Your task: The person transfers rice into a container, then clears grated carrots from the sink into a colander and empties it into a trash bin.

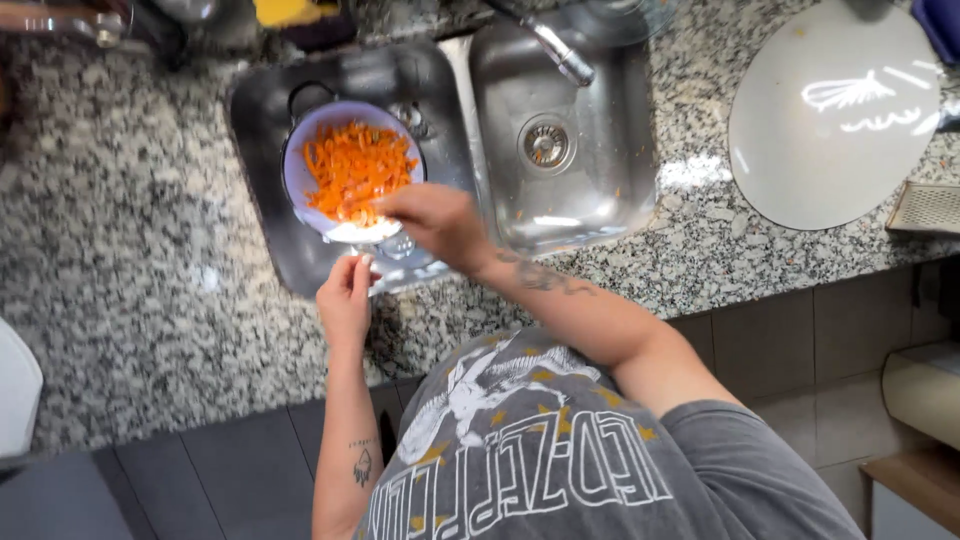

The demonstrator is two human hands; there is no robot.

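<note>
Two hands are being used over the left sink basin (262, 120): the pale bowl (296, 160) of orange pieces (355, 170), mouth upward, is being gripped at its near rim by the right hand (432, 220), while the left hand (345, 295) is being kept pinched just below.

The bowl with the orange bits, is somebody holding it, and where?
Yes. The right hand grips the bowl at its near rim, over the left sink. The left hand sits just under that rim; whether it touches the bowl cannot be told.

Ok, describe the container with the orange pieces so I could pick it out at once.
Find the double steel sink set in the speckled granite counter. In its left basin sits a pale lilac colander, heaped with chopped orange pieces; nothing else there is orange-filled, and both hands meet at its near rim.
</note>
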